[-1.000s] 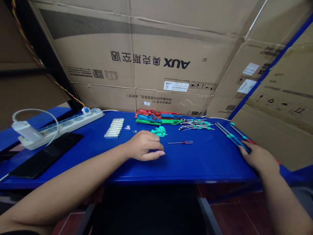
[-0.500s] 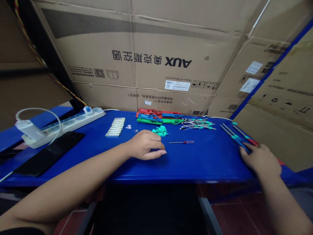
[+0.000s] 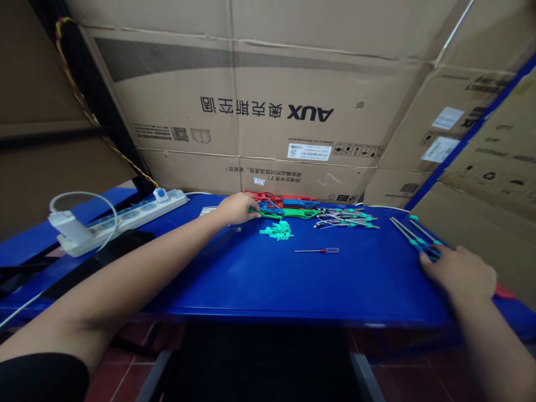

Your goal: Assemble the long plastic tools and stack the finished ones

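Note:
My left hand (image 3: pixel 237 209) is stretched to the far side of the blue table (image 3: pixel 293 290), its fingertips at the end of a green plastic tool (image 3: pixel 288 213). That tool lies in a pile with red and blue ones (image 3: pixel 297 202). My right hand (image 3: pixel 458 273) lies on long teal-banded screwdrivers (image 3: pixel 414 240), fingers spread over them. A red handle (image 3: pixel 503 291) pokes out beyond that hand. A small red-handled screwdriver (image 3: pixel 322 250) and a cluster of small green pieces (image 3: pixel 276 230) lie between my hands. Silver tubes (image 3: pixel 208 210) are mostly hidden behind my left hand.
A bundle of thin teal-tipped tools (image 3: pixel 347 218) lies at the back. At the left are a white power strip (image 3: pixel 138 212), a white charger (image 3: pixel 69 222) and a black flat device (image 3: pixel 113 251). Cardboard boxes stand behind the table.
My left hand has moved from the table's middle to the far side, reaching the green tool. My right hand stays on the screwdrivers. The view has shifted slightly.

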`<state>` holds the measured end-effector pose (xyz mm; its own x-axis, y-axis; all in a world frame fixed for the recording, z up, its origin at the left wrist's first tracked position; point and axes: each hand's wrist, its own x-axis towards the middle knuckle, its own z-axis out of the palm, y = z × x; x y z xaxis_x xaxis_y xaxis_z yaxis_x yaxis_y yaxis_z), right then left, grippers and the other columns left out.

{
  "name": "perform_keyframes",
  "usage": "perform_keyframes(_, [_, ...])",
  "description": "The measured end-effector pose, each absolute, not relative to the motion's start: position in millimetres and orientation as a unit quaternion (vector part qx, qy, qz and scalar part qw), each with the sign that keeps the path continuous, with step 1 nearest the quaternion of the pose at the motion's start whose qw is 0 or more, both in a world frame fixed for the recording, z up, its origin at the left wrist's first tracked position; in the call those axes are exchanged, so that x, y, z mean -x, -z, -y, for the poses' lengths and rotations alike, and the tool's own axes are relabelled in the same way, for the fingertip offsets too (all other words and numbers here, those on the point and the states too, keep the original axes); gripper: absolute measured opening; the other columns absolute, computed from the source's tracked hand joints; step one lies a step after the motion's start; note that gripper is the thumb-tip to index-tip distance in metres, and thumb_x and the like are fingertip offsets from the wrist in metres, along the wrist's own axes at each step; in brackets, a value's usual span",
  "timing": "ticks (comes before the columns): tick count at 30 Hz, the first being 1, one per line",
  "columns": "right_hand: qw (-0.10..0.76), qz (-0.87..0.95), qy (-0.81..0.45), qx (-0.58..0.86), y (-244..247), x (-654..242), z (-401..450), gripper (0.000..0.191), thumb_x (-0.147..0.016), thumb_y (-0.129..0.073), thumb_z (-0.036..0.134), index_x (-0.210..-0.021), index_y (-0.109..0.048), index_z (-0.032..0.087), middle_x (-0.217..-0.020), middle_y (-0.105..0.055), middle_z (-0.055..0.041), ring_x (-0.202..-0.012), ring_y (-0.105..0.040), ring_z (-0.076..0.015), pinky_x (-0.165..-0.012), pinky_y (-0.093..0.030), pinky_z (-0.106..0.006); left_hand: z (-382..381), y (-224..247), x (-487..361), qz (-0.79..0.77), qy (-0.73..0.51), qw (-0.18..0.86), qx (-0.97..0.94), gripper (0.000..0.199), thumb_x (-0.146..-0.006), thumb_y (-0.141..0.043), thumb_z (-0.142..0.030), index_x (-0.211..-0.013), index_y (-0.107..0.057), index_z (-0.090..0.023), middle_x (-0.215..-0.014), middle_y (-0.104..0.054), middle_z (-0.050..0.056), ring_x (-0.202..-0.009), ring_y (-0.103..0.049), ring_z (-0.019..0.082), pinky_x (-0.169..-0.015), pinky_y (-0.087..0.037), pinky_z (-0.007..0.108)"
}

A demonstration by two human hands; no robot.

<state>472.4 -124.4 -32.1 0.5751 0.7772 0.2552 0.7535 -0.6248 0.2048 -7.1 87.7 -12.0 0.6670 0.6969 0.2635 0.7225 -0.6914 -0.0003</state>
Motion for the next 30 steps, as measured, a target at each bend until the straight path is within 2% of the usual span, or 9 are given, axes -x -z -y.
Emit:
perform_keyframes(5, [0.005,-0.515,-0.252,-0.819,24,-446,106,0.054,-0.098,-0.031,0.045,-0.12,-0.071,0.015,-0.11,-0.068,-0.0191,-0.099,-0.066,-0.0361,-0.074,-0.049,-0.045,-82,27,-6,0.407,0.093,0.084,0.905,0.019,-0.088,-0.06,-0.03,-0.098,-0.075,-0.024,-0.099,-0.073,0.004,-0.095,-0.065,0.02,-0.074,-0.047,0.026])
perform_keyframes(13, [-0.029,-0.609,-0.288,-0.739,21,-424,77,0.043,-0.097,-0.04,0.039,-0.114,-0.073,0.017,-0.107,-0.07,-0.014,-0.099,-0.065,-0.0316,-0.076,-0.048,-0.042,-81,29,-13,0.424,0.078,0.104,0.896,0.024,-0.09,-0.052,-0.025,-0.093,-0.075,-0.02,-0.095,-0.071,0.007,-0.092,-0.066,0.021,-0.074,-0.048,0.028])
perform_keyframes(19, [-0.015,-0.669,-0.233,-0.706,19,-434,49,0.04,-0.095,-0.042,0.035,-0.112,-0.073,0.016,-0.109,-0.071,-0.0154,-0.097,-0.065,-0.0324,-0.078,-0.048,-0.043,-87,31,-14,0.416,0.083,0.104,0.9,0.02,-0.089,-0.054,-0.024,-0.091,-0.074,-0.02,-0.096,-0.071,0.008,-0.092,-0.065,0.022,-0.072,-0.047,0.028])
perform_keyframes(23, [-0.02,-0.696,-0.191,-0.691,24,-442,23,0.033,-0.092,-0.048,0.035,-0.104,-0.076,0.02,-0.109,-0.072,-0.0113,-0.098,-0.066,-0.0289,-0.078,-0.049,-0.038,-93,30,-8,0.397,0.1,0.093,0.908,0.021,-0.089,-0.06,-0.034,-0.102,-0.072,-0.022,-0.099,-0.07,0.006,-0.095,-0.064,0.022,-0.074,-0.047,0.028])
perform_keyframes(27, [-0.047,-0.702,-0.184,-0.687,37,-448,11,0.035,-0.092,-0.048,0.035,-0.108,-0.075,0.02,-0.11,-0.071,-0.0125,-0.098,-0.065,-0.0284,-0.08,-0.05,-0.038,-105,26,6,0.399,0.132,0.089,0.903,0.026,-0.096,-0.048,-0.034,-0.099,-0.071,-0.021,-0.099,-0.069,0.007,-0.095,-0.063,0.02,-0.081,-0.047,0.029])
perform_keyframes(30, [-0.064,-0.706,-0.185,-0.681,46,-449,11,0.038,-0.092,-0.048,0.036,-0.113,-0.075,0.021,-0.108,-0.069,-0.0133,-0.097,-0.064,-0.0295,-0.081,-0.049,-0.04,-119,22,15,0.406,0.143,0.081,0.899,0.026,-0.095,-0.049,-0.031,-0.098,-0.072,-0.019,-0.095,-0.068,0.008,-0.09,-0.063,0.019,-0.08,-0.046,0.029])
